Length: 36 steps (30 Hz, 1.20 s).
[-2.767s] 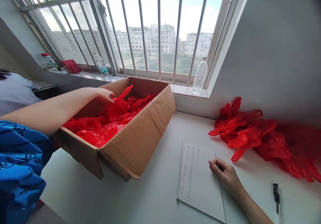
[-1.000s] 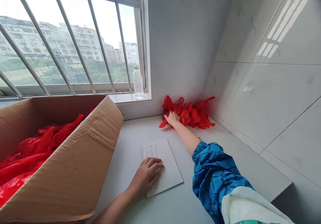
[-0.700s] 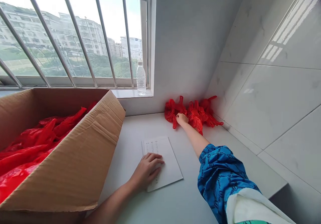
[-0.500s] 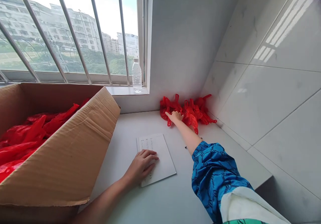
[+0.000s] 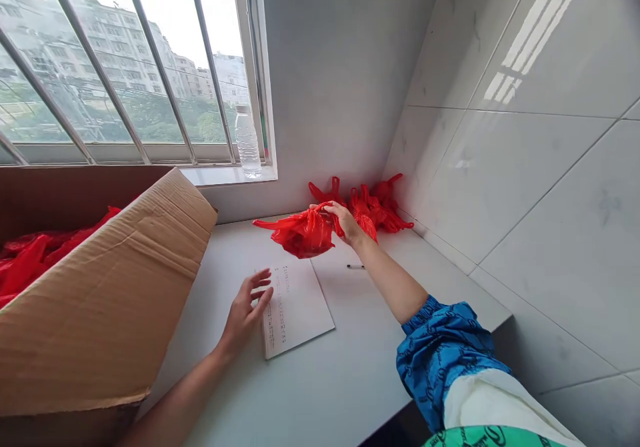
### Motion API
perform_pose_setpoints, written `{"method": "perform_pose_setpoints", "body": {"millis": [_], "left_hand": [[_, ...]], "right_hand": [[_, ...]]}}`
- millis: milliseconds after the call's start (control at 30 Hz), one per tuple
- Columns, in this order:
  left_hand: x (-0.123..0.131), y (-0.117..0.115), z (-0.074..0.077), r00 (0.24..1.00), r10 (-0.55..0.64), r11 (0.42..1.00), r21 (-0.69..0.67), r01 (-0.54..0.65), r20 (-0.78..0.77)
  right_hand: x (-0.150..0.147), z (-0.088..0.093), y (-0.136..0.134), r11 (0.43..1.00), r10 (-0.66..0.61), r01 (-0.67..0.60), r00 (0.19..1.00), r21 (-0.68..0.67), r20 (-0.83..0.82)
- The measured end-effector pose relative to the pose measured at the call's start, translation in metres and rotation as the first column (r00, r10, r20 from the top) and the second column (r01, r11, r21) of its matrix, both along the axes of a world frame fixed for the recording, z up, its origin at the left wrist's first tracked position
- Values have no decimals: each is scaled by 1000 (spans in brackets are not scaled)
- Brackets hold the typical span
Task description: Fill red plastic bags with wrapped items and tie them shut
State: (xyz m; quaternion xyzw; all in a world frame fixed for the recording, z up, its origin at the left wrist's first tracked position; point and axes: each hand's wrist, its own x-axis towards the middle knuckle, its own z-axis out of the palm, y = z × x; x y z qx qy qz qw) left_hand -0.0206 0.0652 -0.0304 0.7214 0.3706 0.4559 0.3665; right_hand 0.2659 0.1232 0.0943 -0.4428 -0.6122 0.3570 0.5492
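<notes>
Right hand point(image 5: 344, 222) gripped red bag point(image 5: 301, 233) at twelve o'clock above paper sheet point(image 5: 293, 300); left hand point(image 5: 246, 308) hovered, fingers spread.

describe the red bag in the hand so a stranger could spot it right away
Start at the white counter under the barred window. Just above the sheet, the right hand holds one red bag in the air. Unlike the red pile in the corner and those in the box, it alone is gripped.
</notes>
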Motion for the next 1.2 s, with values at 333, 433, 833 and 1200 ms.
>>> {"method": "perform_pose_setpoints", "body": {"millis": [333,433,833,1200], "left_hand": [[2,-21,19,984,-73,996,-65,63,-163],[4,-23,19,990,-3,998,-69,-7,-143],[-4,-11,33,975,167,980,-135,-147,148],[33,-13,58,812,359,788,615,-1,-459]], "right_hand": [[10,-68,-81,979,25,30,963,-200,270],[16,-62,-95,987,88,-20,898,-160,431],[15,-60,-91,1000,22,-27,922,8,387],[-24,-77,-103,848,-367,-106,590,519,719]]}}
